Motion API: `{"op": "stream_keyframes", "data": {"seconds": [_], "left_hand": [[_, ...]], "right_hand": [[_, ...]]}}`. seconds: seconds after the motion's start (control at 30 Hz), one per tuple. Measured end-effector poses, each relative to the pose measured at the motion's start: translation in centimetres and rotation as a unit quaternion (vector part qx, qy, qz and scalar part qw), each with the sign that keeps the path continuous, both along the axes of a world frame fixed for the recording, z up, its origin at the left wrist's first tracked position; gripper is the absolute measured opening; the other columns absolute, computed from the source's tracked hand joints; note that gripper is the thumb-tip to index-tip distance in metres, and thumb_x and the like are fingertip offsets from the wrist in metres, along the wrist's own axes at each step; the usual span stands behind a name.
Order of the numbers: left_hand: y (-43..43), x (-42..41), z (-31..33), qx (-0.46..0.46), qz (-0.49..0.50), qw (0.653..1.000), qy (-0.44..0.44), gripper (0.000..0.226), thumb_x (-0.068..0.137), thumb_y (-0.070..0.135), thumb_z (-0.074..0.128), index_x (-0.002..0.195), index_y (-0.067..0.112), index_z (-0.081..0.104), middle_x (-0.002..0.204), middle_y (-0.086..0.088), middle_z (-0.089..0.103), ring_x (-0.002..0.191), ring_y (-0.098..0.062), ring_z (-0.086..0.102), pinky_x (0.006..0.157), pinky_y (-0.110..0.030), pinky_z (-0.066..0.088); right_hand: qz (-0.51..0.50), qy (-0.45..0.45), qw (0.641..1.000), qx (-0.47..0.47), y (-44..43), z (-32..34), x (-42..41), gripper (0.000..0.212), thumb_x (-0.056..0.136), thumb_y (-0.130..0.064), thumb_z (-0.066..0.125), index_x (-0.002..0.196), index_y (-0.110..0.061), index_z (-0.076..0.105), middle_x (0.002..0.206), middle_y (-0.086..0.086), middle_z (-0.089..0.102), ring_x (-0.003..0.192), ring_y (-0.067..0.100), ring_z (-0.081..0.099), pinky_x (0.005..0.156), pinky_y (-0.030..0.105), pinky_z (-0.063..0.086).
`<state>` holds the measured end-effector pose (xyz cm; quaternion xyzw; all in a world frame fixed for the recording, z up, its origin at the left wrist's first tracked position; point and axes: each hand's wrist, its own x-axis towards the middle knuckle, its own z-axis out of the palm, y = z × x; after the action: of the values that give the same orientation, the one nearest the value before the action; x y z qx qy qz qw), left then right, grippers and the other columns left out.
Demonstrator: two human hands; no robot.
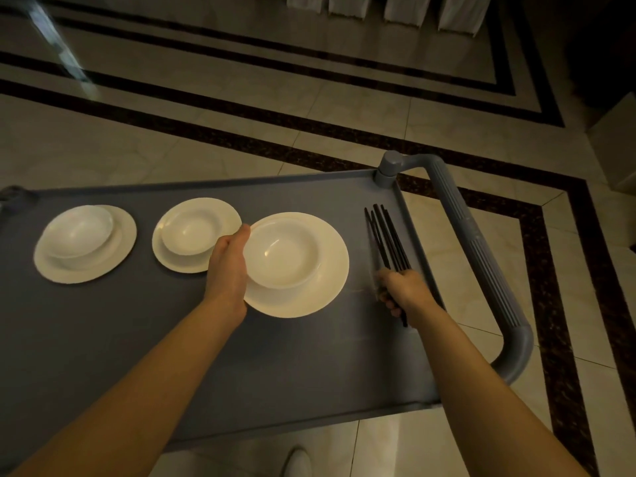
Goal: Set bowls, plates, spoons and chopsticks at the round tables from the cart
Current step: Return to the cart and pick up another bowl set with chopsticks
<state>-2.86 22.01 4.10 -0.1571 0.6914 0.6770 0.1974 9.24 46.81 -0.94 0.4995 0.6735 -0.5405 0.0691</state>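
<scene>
Three white plates, each with a white bowl in it, are over the grey cart top (137, 332). My left hand (229, 270) grips the left rim of the nearest plate (327, 270), which carries a bowl (284, 253). A second plate with bowl (192, 235) lies just behind my left hand. The third plate with bowl (82, 242) lies at the far left. My right hand (401, 292) is closed around a fanned bundle of black chopsticks (387, 235) near the cart's right edge. No spoons are visible.
The cart's grey handle (481, 256) curves along its right side. Around the cart is a polished tile floor with dark border stripes (275, 149). White-covered chairs (389, 8) stand at the top edge. A white shoe (297, 464) shows below the cart.
</scene>
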Motion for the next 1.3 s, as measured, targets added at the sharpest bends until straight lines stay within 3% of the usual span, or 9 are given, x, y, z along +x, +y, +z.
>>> {"op": "stream_keyframes", "data": {"seconds": [0.07,0.13,0.37,0.47,0.57,0.7,0.93,1.13,1.3], "left_hand": [[-0.8,-0.1,0.0,0.009,0.008,1.000,-0.004,0.037,0.079,0.063,0.057,0.111,0.045,0.062,0.117,0.006,0.068,0.108,-0.024,0.064,0.096,-0.051,0.051],[-1.8,-0.3,-0.1,0.012,0.020,1.000,-0.012,0.045,0.078,0.064,0.057,0.118,0.043,0.061,0.120,0.004,0.068,0.110,-0.025,0.063,0.096,-0.052,0.051],[-5.6,-1.3,-0.4,0.006,0.067,0.997,-0.024,0.038,0.087,0.060,0.057,0.119,0.041,0.056,0.122,0.001,0.066,0.109,-0.026,0.063,0.097,-0.054,0.050],[-6.7,-1.4,-0.6,0.007,0.077,0.997,-0.026,0.039,0.090,0.059,0.056,0.125,0.041,0.055,0.121,0.002,0.066,0.109,-0.026,0.063,0.096,-0.052,0.050],[-7.4,-1.4,-0.6,0.001,0.089,0.996,-0.025,0.036,0.091,0.058,0.056,0.122,0.041,0.054,0.119,0.004,0.066,0.106,-0.024,0.063,0.090,-0.047,0.052],[-8.3,-1.5,-0.9,0.007,0.093,0.995,-0.018,0.045,0.090,0.057,0.057,0.128,0.033,0.059,0.122,0.001,0.068,0.110,-0.026,0.064,0.099,-0.053,0.050],[-8.7,-1.9,-0.9,0.007,0.097,0.995,-0.017,0.048,0.090,0.059,0.055,0.130,0.033,0.058,0.121,0.000,0.068,0.108,-0.026,0.065,0.094,-0.052,0.052],[-8.6,-2.1,-0.6,0.025,0.109,0.993,-0.020,0.049,0.087,0.059,0.058,0.130,0.035,0.058,0.120,0.002,0.069,0.107,-0.025,0.066,0.094,-0.051,0.052],[-9.1,-2.3,0.5,0.044,0.102,0.994,-0.013,0.053,0.083,0.062,0.059,0.130,0.036,0.059,0.121,0.002,0.069,0.109,-0.025,0.065,0.094,-0.050,0.052]], "right_hand": [[0.013,0.009,1.000,0.002,-0.2,-0.3,-0.3,0.018,0.094,-0.018,0.055,0.079,-0.006,0.056,0.057,0.008,0.048,0.039,0.017,0.037,0.039,0.023,0.028],[0.018,0.037,0.999,-0.018,-0.6,-0.4,-0.5,0.024,0.101,-0.016,0.050,0.078,-0.008,0.053,0.056,0.005,0.043,0.036,0.014,0.034,0.036,0.020,0.025],[0.043,0.141,0.989,-0.008,-3.8,0.5,-2.1,0.023,0.106,-0.022,0.044,0.094,-0.007,0.059,0.075,0.007,0.054,0.061,0.017,0.048,0.055,0.031,0.038],[0.122,0.095,0.984,0.086,-4.6,-0.2,-3.6,0.019,0.098,-0.033,0.061,0.099,-0.014,0.064,0.084,0.005,0.064,0.075,0.017,0.061,0.062,0.028,0.045],[0.144,0.049,0.974,0.168,-5.2,-1.2,-5.2,0.024,0.089,-0.040,0.072,0.082,-0.022,0.058,0.079,-0.001,0.063,0.069,0.009,0.060,0.051,0.020,0.038],[0.151,0.020,0.968,0.201,-5.5,-2.0,-6.6,0.034,0.080,-0.046,0.080,0.079,-0.021,0.056,0.076,-0.002,0.061,0.065,0.010,0.058,0.049,0.020,0.038],[0.178,-0.030,0.958,0.223,-5.8,-2.9,-8.0,0.033,0.084,-0.035,0.079,0.099,-0.011,0.063,0.090,0.006,0.064,0.078,0.020,0.061,0.073,0.035,0.053],[0.159,0.012,0.973,0.167,-5.9,-2.7,-7.4,0.035,0.089,-0.032,0.074,0.110,-0.005,0.068,0.098,0.009,0.068,0.092,0.026,0.067,0.084,0.040,0.055],[0.053,0.181,0.982,0.000,-7.9,1.8,-7.0,0.022,0.088,-0.031,0.075,0.097,-0.012,0.070,0.072,-0.003,0.068,0.069,0.014,0.064,0.058,0.027,0.047]]}}
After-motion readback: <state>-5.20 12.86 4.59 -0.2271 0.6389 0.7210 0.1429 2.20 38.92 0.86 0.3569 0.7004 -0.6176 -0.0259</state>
